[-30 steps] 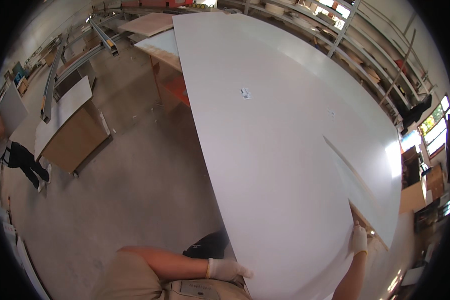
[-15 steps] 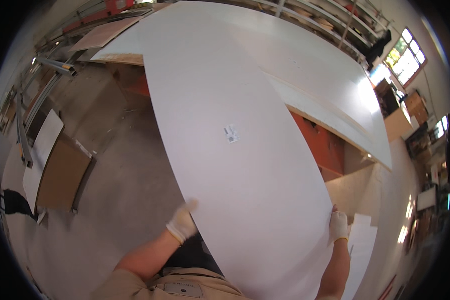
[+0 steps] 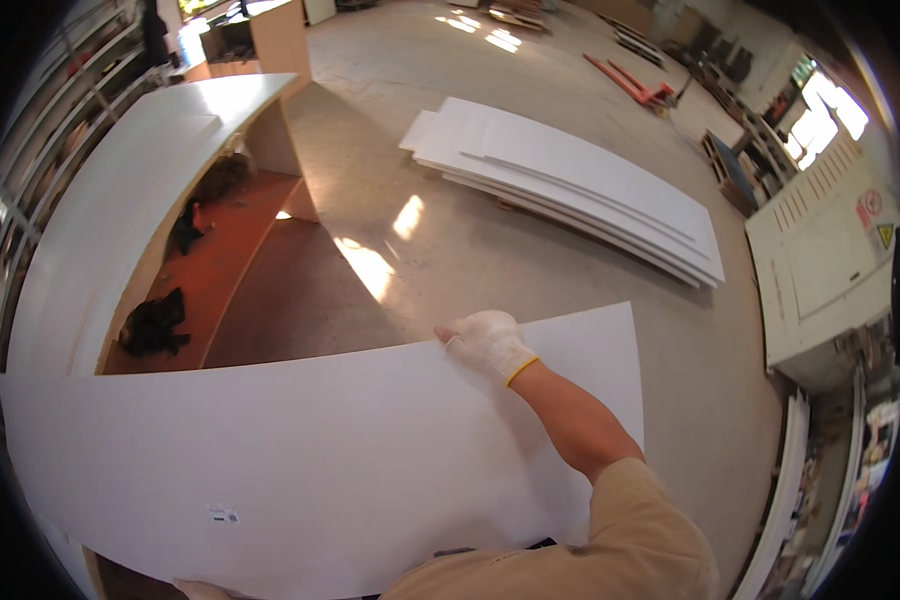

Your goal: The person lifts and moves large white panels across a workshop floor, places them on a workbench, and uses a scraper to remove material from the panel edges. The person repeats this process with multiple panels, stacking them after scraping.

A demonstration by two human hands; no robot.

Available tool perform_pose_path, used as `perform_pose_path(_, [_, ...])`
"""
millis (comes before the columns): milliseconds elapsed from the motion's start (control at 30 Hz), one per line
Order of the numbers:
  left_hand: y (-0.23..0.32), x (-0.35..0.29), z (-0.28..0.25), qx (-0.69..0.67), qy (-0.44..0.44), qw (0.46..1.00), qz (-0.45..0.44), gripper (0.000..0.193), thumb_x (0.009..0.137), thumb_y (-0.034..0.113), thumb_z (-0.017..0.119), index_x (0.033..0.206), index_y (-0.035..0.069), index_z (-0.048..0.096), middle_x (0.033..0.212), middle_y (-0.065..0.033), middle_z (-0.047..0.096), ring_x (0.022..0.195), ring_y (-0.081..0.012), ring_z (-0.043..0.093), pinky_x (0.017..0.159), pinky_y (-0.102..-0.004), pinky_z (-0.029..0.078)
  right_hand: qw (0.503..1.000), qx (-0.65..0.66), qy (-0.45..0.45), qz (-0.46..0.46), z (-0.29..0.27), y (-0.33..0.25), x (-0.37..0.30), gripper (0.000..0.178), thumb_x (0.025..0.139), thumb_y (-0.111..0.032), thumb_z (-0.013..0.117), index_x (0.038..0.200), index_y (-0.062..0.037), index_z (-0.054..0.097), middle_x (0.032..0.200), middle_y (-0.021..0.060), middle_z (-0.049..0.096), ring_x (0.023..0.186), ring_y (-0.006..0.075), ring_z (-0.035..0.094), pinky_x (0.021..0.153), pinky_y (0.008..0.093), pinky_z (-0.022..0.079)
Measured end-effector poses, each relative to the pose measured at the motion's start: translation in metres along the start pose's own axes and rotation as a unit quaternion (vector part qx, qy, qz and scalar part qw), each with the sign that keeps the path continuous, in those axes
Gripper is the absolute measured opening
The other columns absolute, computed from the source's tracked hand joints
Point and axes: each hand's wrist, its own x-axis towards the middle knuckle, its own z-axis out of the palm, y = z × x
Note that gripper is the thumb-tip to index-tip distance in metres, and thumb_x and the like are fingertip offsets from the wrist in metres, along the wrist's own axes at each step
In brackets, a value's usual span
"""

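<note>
A large white panel (image 3: 300, 470) lies crosswise in front of me, low and nearly flat, with a small label near its close edge. My right hand (image 3: 487, 342), in a white glove, grips the panel's far edge, fingers curled over it, with the bare forearm stretched across the sheet. Only a sliver of my gloved left hand (image 3: 196, 588) shows at the picture's lower edge, against the panel's near edge. The rest of that hand is hidden.
A stack of long white panels (image 3: 580, 190) lies on the concrete floor ahead. A long white bench (image 3: 110, 200) with an orange shelf beneath runs along the left. A pale machine cabinet (image 3: 820, 260) stands at the right. Red bars (image 3: 632, 82) lie far back.
The panel has swung from stretching away from me to lying crosswise. My right hand moved from its right side edge to the far edge. The view turned toward the open floor.
</note>
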Motion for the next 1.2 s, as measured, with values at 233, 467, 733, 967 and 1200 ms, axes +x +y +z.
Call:
perform_pose_path(233, [-0.047,-0.099,0.057,-0.054,-0.134,0.989,-0.006,0.068,0.107,0.054,0.036,0.156,0.009,0.049,0.159,-0.0128,0.048,0.146,-0.0334,0.045,0.123,-0.0466,0.033,0.939,-0.001,0.332,-0.094,-0.055,0.102,-0.149,0.019,0.078,-0.018,0.073,0.063,-0.0122,0.062,0.065,0.0134,0.063,0.063,0.0379,0.064,0.059,0.0497,0.05])
perform_pose_path(467, [-0.08,-0.196,0.07,-0.105,-0.273,0.956,-0.029,0.075,0.102,0.064,0.035,0.153,0.009,0.049,0.154,-0.01,0.051,0.14,-0.0321,0.048,0.117,-0.0465,0.042,0.9,-0.016,0.434,0.033,-0.051,0.256,-0.319,0.025,0.082,-0.015,0.065,0.061,-0.0089,0.053,0.064,0.0174,0.056,0.065,0.0438,0.057,0.059,0.0531,0.042])
perform_pose_path(733, [-0.13,-0.333,0.153,-0.04,-0.376,0.925,-0.037,0.062,0.105,0.057,0.04,0.144,0.012,0.055,0.136,-0.0063,0.059,0.121,-0.0277,0.06,0.097,-0.0431,0.056,0.791,0.041,0.585,0.176,-0.001,0.402,-0.492,0.051,0.104,-0.04,0.047,0.067,-0.0054,0.049,0.066,0.008,0.049,0.062,0.0231,0.049,0.059,0.0393,0.035])
perform_pose_path(967, [-0.226,-0.407,0.287,-0.009,-0.41,0.909,-0.067,0.052,0.105,0.056,0.04,0.133,0.018,0.059,0.129,-0.0023,0.062,0.113,-0.0271,0.064,0.093,-0.0464,0.058,0.734,0.07,0.619,0.27,0.017,0.514,-0.536,0.049,0.101,-0.038,0.049,0.064,-0.0065,0.047,0.059,0.0044,0.045,0.055,0.0169,0.045,0.053,0.035,0.033])
perform_pose_path(1200, [-0.318,-0.54,0.436,0.045,-0.543,0.832,-0.104,0.047,0.102,0.058,0.043,0.119,0.017,0.06,0.12,-0.0009,0.063,0.109,-0.0247,0.063,0.088,-0.0455,0.058,0.688,0.086,0.636,0.34,-0.037,0.612,-0.563,0.054,0.105,-0.041,0.048,0.066,-0.005,0.044,0.062,0.0062,0.046,0.057,0.0217,0.048,0.055,0.0385,0.034])
